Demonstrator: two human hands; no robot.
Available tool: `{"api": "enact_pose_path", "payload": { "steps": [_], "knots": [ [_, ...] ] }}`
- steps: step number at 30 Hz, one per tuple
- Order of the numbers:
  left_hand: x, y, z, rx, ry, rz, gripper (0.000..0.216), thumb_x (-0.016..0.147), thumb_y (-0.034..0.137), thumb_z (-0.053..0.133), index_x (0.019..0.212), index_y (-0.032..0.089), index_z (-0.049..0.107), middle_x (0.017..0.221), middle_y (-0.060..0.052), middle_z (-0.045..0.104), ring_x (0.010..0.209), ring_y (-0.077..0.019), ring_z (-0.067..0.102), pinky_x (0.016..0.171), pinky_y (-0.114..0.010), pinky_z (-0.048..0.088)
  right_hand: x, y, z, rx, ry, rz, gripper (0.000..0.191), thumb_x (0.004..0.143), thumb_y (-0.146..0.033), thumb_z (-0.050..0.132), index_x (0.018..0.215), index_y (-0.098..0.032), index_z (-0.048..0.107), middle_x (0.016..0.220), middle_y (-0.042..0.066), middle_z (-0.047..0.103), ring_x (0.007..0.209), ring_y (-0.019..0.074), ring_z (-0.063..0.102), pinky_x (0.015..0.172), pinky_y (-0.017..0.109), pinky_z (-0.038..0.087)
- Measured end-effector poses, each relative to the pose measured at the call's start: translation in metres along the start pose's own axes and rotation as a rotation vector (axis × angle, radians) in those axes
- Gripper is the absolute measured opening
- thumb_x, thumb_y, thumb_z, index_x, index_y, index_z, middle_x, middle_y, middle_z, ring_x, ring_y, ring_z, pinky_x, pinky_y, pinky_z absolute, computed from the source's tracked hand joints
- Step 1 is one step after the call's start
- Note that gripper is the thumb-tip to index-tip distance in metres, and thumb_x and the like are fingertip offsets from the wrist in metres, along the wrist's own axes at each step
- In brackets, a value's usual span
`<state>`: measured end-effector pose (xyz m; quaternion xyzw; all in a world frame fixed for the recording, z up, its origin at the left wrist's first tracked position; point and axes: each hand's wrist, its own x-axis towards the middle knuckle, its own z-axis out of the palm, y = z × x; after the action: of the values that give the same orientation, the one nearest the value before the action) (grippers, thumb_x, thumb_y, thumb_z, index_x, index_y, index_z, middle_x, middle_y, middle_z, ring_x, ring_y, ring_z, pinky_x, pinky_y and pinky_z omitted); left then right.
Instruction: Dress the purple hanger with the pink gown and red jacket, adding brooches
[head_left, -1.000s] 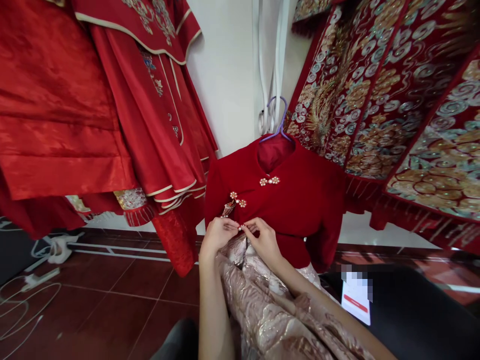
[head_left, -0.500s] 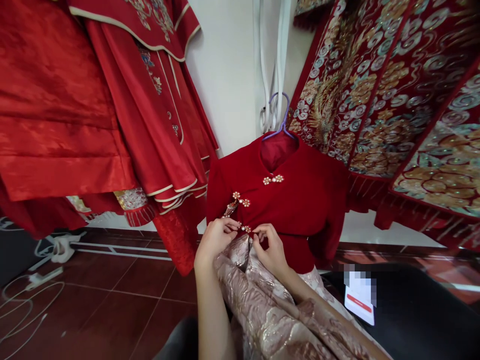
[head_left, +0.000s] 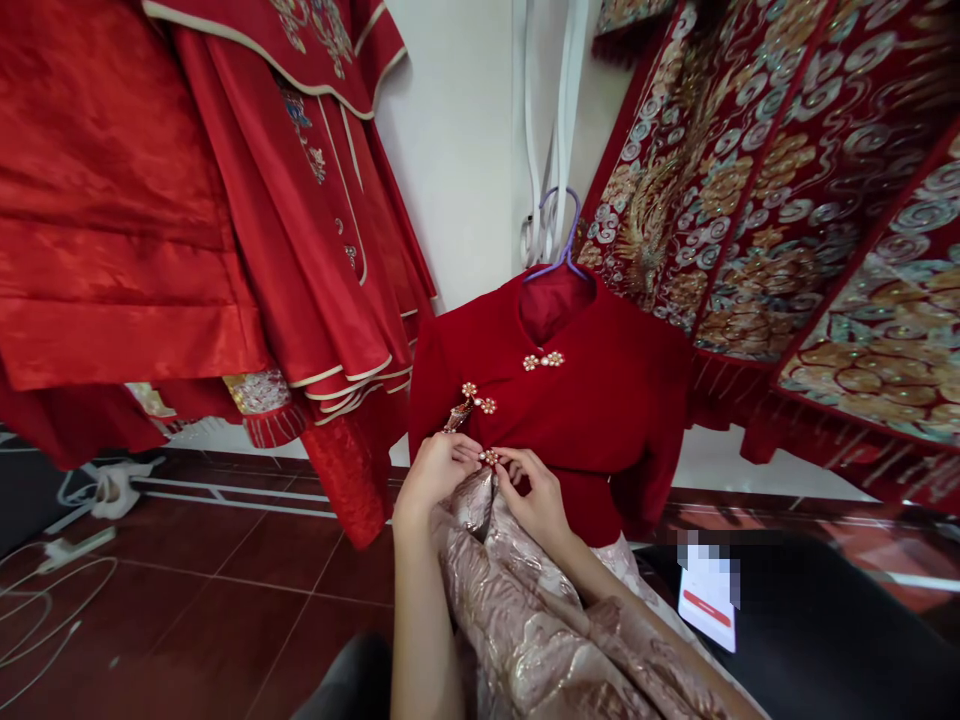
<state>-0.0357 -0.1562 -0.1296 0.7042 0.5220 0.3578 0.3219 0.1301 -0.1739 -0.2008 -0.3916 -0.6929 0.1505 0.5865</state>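
A dark red velvet jacket [head_left: 592, 420] hangs on a purple hanger [head_left: 559, 245] in front of me, over a pale pink brocade skirt [head_left: 540, 620]. Two pearl clasps [head_left: 541, 360] on its slanted front are fastened, the lower one [head_left: 478, 400] with a small tassel. My left hand [head_left: 435, 472] and my right hand [head_left: 534, 495] meet at a third pearl clasp [head_left: 490, 458] near the hem. Both hands pinch it with their fingertips.
Red satin garments [head_left: 195, 220] hang close on the left. Red panels with gold and teal embroidery [head_left: 787, 200] hang on the right. White cables [head_left: 52, 590] lie on the dark red tile floor. A phone with a white screen [head_left: 709, 600] rests on a black surface at lower right.
My fingertips have drawn together on the lowest clasp; the right hand shifted slightly left and up. The jacket has barely moved.
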Motion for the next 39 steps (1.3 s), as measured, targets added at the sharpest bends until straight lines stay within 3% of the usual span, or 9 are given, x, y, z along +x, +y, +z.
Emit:
{"api": "enact_pose_path", "payload": {
  "steps": [12, 26, 30, 33, 35, 39],
  "knots": [
    [0.002, -0.002, 0.002, -0.037, 0.061, 0.059, 0.011, 0.069, 0.024, 0.073, 0.077, 0.017, 0.072, 0.077, -0.005, 0.074, 0.075, -0.0180, 0.070, 0.070, -0.026, 0.054, -0.001, -0.002, -0.002, 0.009, 0.003, -0.013, 0.026, 0.090, -0.019, 0.052, 0.113, -0.021, 0.063, 0.095, 0.005, 0.063, 0.074, 0.0133, 0.058, 0.069, 0.027, 0.050],
    [0.002, -0.007, 0.003, -0.080, 0.000, 0.133, 0.015, 0.071, 0.027, 0.071, 0.079, 0.014, 0.068, 0.078, -0.006, 0.071, 0.074, -0.0155, 0.067, 0.072, -0.026, 0.053, -0.001, 0.000, -0.003, 0.032, 0.000, -0.021, 0.025, 0.089, -0.017, 0.053, 0.111, -0.022, 0.063, 0.096, 0.005, 0.063, 0.078, 0.0143, 0.059, 0.069, 0.027, 0.050],
    [-0.005, 0.003, 0.001, -0.220, -0.157, 0.056, 0.016, 0.071, 0.026, 0.070, 0.081, 0.013, 0.069, 0.078, -0.006, 0.072, 0.073, -0.0153, 0.067, 0.071, -0.026, 0.054, -0.002, 0.001, -0.002, -0.005, -0.024, -0.046, 0.035, 0.084, -0.015, 0.057, 0.118, -0.022, 0.057, 0.096, 0.004, 0.057, 0.078, 0.0146, 0.056, 0.069, 0.027, 0.050],
    [-0.006, 0.012, 0.005, -0.351, -0.291, 0.024, 0.022, 0.075, 0.033, 0.069, 0.082, 0.012, 0.070, 0.078, -0.007, 0.072, 0.073, -0.0151, 0.067, 0.070, -0.026, 0.055, -0.005, 0.003, -0.001, -0.037, -0.035, -0.061, 0.029, 0.082, -0.015, 0.058, 0.110, -0.022, 0.057, 0.093, 0.003, 0.053, 0.073, 0.0135, 0.053, 0.066, 0.027, 0.048],
    [-0.002, 0.017, 0.011, -0.427, -0.205, 0.030, 0.029, 0.077, 0.041, 0.068, 0.082, 0.012, 0.069, 0.074, -0.006, 0.070, 0.068, -0.0136, 0.066, 0.068, -0.025, 0.056, -0.007, 0.005, -0.001, -0.026, 0.015, -0.090, 0.020, 0.085, -0.015, 0.056, 0.104, -0.022, 0.054, 0.090, 0.002, 0.051, 0.072, 0.0130, 0.052, 0.065, 0.026, 0.047],
    [0.015, 0.024, 0.025, -0.645, 0.262, 0.007, 0.038, 0.081, 0.050, 0.062, 0.082, 0.012, 0.066, 0.077, -0.006, 0.070, 0.069, -0.0123, 0.065, 0.071, -0.027, 0.056, -0.012, 0.008, 0.000, 0.025, 0.131, -0.167, 0.017, 0.087, -0.014, 0.053, 0.101, -0.021, 0.048, 0.087, 0.001, 0.048, 0.072, 0.0125, 0.050, 0.063, 0.025, 0.045]
  ]
}}
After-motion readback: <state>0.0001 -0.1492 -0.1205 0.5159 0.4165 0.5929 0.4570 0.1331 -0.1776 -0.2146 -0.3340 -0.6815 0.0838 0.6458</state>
